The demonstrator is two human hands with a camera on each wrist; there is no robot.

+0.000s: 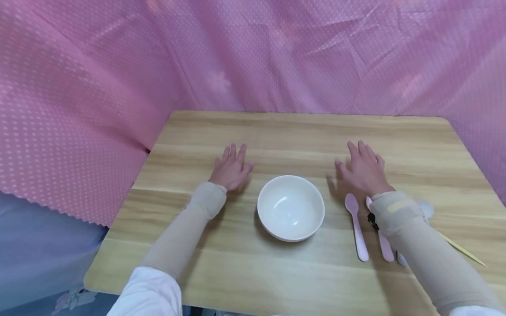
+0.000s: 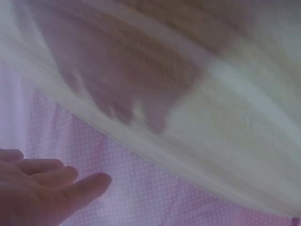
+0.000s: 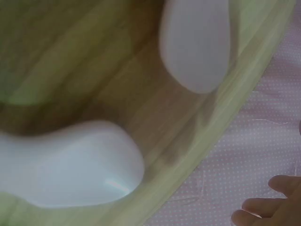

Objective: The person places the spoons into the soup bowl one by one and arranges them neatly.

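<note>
My left hand [image 1: 231,169] is spread over the table left of a white bowl [image 1: 291,208], its fingers pointing away and holding nothing. On the bowl's other side, my right hand [image 1: 364,172] also has its fingers apart and grips nothing. Just below it lies a pink spoon [image 1: 357,232]. A second pink spoon [image 1: 384,245] is partly covered by the right wrist. The bowl's inside shows no contents. In the left wrist view, the left hand [image 2: 42,193] casts a shadow on the wood. Two pale spoon heads [image 3: 94,165] fill much of the right wrist view.
Under the right forearm, a pale translucent spoon [image 1: 427,209] and a small black object [image 1: 372,220] are partly hidden. A thin yellow stick [image 1: 462,249] lies to its right. The wooden table [image 1: 296,136] ends at a pink dotted curtain [image 1: 276,66].
</note>
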